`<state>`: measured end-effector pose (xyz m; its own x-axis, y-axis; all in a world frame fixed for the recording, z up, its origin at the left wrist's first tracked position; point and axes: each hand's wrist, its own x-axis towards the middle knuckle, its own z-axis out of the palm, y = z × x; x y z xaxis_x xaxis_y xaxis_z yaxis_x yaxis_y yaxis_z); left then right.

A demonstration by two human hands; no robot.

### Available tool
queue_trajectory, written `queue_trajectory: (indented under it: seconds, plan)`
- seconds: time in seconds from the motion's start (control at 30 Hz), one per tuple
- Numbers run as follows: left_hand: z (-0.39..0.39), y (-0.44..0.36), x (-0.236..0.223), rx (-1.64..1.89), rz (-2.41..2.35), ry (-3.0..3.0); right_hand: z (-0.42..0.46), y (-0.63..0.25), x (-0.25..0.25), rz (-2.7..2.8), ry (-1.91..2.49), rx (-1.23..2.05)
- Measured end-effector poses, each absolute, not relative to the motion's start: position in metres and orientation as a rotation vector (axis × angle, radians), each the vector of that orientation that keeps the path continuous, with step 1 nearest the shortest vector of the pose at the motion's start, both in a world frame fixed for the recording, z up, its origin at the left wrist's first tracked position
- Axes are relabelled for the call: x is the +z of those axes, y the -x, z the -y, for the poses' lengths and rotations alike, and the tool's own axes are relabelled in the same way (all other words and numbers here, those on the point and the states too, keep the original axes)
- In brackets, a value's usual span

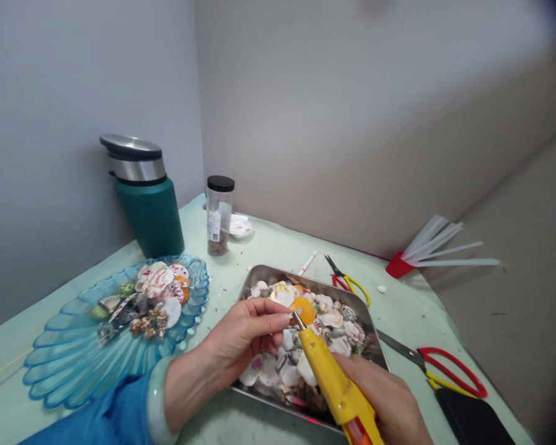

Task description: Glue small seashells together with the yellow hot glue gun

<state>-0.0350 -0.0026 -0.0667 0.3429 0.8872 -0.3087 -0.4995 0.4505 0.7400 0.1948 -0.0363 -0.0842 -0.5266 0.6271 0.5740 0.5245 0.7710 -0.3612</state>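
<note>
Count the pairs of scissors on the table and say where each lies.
2. One pair of scissors lies beyond the metal tray, near its far right corner; the second pair lies right of the tray, by a black object. No others show.

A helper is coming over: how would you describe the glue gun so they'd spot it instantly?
Find the metal tray of shells on the green table. Over its near right corner, the right hand holds the glue gun, nozzle toward the left hand. Its thick yellow body sets it apart from the large scissors nearby.
</note>
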Motion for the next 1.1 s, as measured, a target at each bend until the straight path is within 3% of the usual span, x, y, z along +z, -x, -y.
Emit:
queue_trajectory:
  seconds: [1.1]
  plan:
    - [0.0013,0.0347,-0.0664,0.993,-0.797,-0.56,0.0373,-0.196,-0.0859,2.249,0.818,0.174]
